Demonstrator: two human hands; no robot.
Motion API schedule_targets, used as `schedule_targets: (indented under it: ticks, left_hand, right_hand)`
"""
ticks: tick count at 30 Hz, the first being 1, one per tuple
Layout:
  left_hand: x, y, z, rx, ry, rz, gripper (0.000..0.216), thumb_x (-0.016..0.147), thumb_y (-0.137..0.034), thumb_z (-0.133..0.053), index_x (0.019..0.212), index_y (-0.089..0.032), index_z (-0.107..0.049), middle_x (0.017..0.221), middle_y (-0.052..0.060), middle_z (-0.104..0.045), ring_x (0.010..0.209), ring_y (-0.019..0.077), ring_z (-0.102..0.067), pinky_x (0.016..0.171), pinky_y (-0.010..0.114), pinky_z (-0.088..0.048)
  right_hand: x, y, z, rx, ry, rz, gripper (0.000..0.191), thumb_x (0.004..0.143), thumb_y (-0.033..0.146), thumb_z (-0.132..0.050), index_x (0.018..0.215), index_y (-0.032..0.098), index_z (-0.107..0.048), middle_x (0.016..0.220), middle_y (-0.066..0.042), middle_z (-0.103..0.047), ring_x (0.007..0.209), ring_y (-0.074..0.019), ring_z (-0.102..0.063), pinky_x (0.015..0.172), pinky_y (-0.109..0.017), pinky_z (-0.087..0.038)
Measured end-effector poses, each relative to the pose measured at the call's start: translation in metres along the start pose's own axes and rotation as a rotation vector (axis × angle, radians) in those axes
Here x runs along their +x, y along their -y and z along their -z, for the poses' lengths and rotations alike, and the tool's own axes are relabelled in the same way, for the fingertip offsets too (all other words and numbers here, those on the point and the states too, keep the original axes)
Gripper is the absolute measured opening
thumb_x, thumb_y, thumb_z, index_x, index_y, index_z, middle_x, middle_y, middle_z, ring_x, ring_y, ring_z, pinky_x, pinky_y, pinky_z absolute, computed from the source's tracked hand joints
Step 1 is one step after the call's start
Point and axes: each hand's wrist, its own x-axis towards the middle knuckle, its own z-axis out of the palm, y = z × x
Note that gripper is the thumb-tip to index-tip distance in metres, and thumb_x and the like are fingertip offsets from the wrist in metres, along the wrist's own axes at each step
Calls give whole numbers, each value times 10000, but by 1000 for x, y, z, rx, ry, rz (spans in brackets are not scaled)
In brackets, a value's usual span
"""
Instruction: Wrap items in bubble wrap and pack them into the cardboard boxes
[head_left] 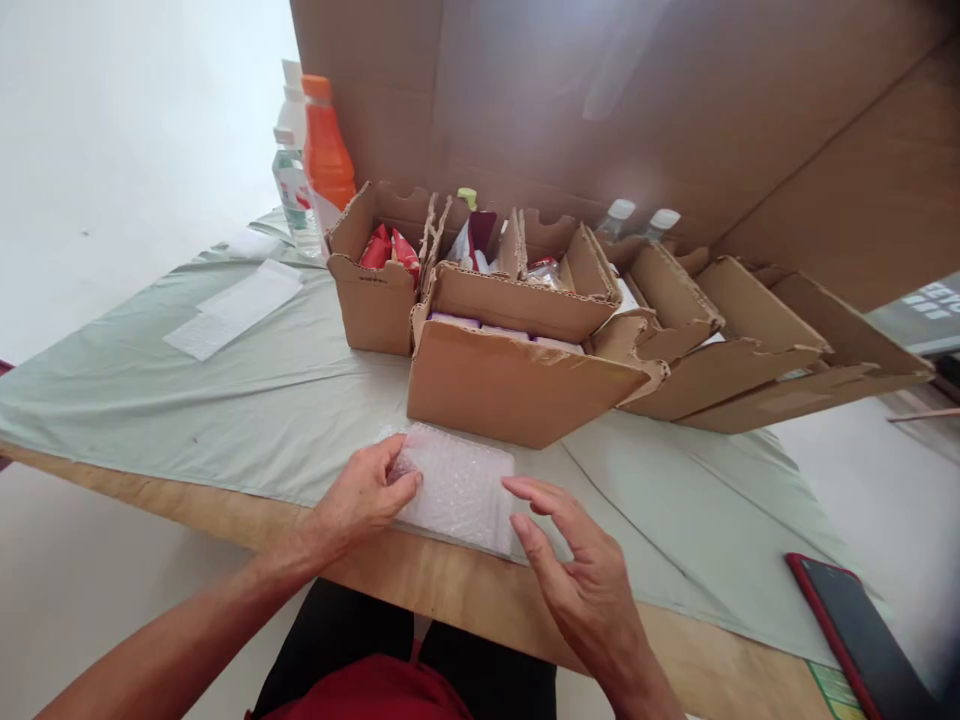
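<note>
A clear sheet of bubble wrap lies flat near the front edge of the table. My left hand grips its left edge, thumb on top and fingers at the far side. At the right edge, my right hand has thumb and fingers apart, the fingertips close to the wrap; whether they touch it I cannot tell. Just behind the wrap stands a wide cardboard box with white and purple packs inside, partly hidden by its front wall.
Behind are several open cardboard bins, one with red packets. An orange bottle and clear bottles stand at back left. White sheets lie on the green cloth. A red-cased phone is at right. A tall cardboard panel rises behind.
</note>
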Motion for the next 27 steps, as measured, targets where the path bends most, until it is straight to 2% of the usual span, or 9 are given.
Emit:
schedule_targets:
  ticks: [4,10,12,14,16,18,20,23,27]
  left_hand:
    - [4,5,15,367,-62,27,535,853,-286,-542,1369,-155,-589,777,14,-688,729,215,-636,683,308,-451]
    - [10,22,20,749,-84,56,631,914,-232,-575,1519,-141,-423,834,41,-730,821,266,-707,709,343,-498]
    - [7,26,17,826,-208,-52,607,912,-197,-596,1495,-123,-445,958,90,-742,897,288,-710,744,374,-530]
    - [2,27,13,887,-366,-251,545,920,-185,-597,1447,-96,-490,1084,149,-724,985,316,-691,809,421,-550]
    - [-4,26,5,923,-437,-472,471,936,-158,-569,1402,-101,-530,1245,191,-683,1154,346,-642,930,467,-536]
    - [-7,26,-3,946,-366,-629,423,948,-145,-551,1370,-146,-566,1422,181,-605,1354,359,-528,1072,498,-467]
    - [-7,32,-12,984,-228,-672,388,970,-202,-552,1356,-183,-590,1497,157,-561,1440,364,-450,1152,535,-388]
    - [-4,47,-21,1069,-85,-597,443,1006,-356,-535,1428,-222,-549,1537,147,-532,1449,363,-452,1184,579,-318]
    - [-2,60,-23,1127,-46,-528,496,1031,-406,-489,1504,-258,-478,1612,137,-444,1501,354,-384,1217,583,-233]
  right_hand:
    - [5,-19,-17,-278,50,229,253,1002,181,-536,1217,219,-663,1286,-88,-707,1200,-258,-630,964,-421,-507]
    - [4,-35,-46,-473,132,242,246,1021,193,-484,1177,176,-674,1304,-109,-694,1198,-298,-608,930,-437,-458]
    - [1,-38,-51,-520,128,235,257,1029,197,-463,1175,169,-672,1296,-111,-697,1189,-300,-610,913,-426,-452]
    - [-2,-40,-53,-541,119,242,269,1035,195,-446,1193,163,-661,1307,-116,-691,1203,-293,-602,921,-416,-444]
    - [-4,-41,-54,-545,109,260,277,1039,189,-431,1207,159,-650,1316,-119,-687,1221,-287,-594,938,-411,-433]
    - [-4,-42,-55,-548,106,272,284,1046,191,-417,1214,154,-643,1320,-123,-685,1230,-287,-589,947,-409,-423]
    - [-4,-44,-56,-556,109,274,291,1054,198,-403,1222,153,-637,1328,-125,-683,1238,-292,-588,950,-412,-416]
    - [-4,-47,-59,-560,126,269,301,1061,203,-391,1237,158,-631,1350,-124,-675,1259,-302,-587,947,-422,-412]
    - [-7,-50,-51,-460,122,253,282,1049,220,-430,1235,185,-639,1367,-110,-668,1275,-283,-594,973,-411,-434]
